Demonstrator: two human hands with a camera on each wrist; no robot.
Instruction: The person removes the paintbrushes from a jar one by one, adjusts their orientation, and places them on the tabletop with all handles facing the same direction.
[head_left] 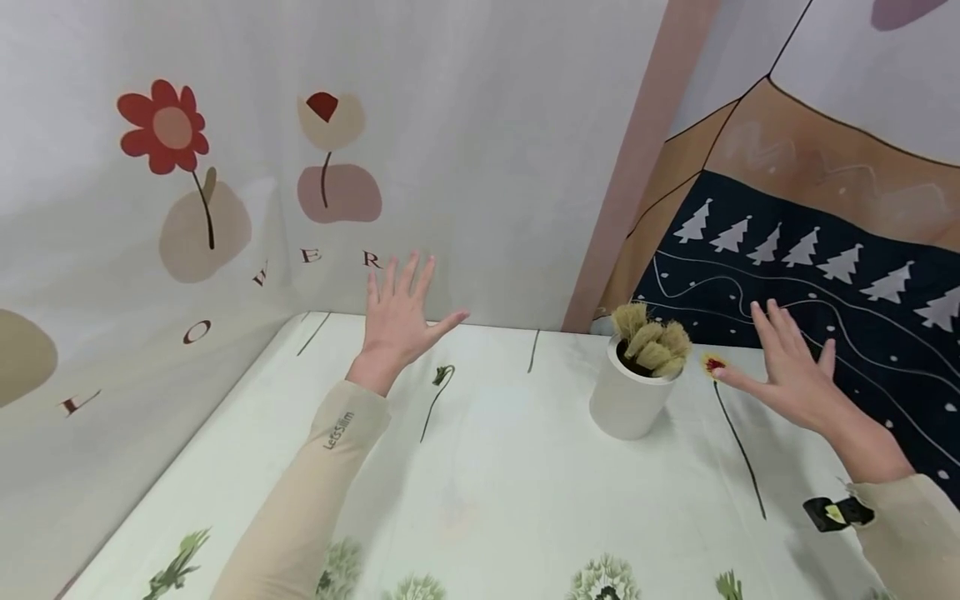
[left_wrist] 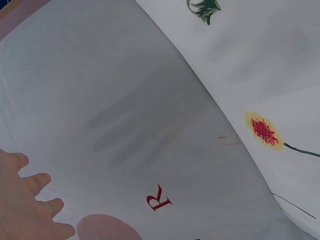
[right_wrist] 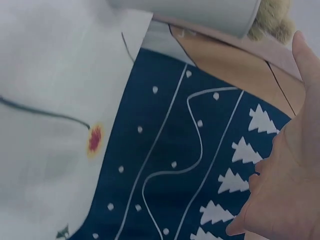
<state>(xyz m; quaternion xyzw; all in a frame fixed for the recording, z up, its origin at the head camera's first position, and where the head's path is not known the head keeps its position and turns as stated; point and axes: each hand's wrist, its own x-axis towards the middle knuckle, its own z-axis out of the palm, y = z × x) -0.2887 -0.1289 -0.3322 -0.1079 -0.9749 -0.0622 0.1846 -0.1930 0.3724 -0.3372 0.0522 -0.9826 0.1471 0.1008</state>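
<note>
My left hand [head_left: 397, 315] is raised over the far side of the table with its fingers spread, and it holds nothing. In the left wrist view that hand [left_wrist: 30, 205] shows at the lower left, its shadow falling on the pale curtain. On the right my other hand [head_left: 798, 383] hovers near the table's far edge, fingers straight and thumb apart, also holding nothing. A white cylindrical pot [head_left: 630, 400] stands between the two hands, closer to the right one. Fuzzy yellow-green dried plant heads [head_left: 652, 342] fill its top. The right wrist view shows the pot [right_wrist: 200, 15] along the upper edge.
The white tablecloth [head_left: 510, 467] carries printed flowers and stems. Behind the table hangs a pale curtain [head_left: 480, 150] with printed flowers and letters. At the right is a dark blue cloth panel [head_left: 795, 292] with white trees.
</note>
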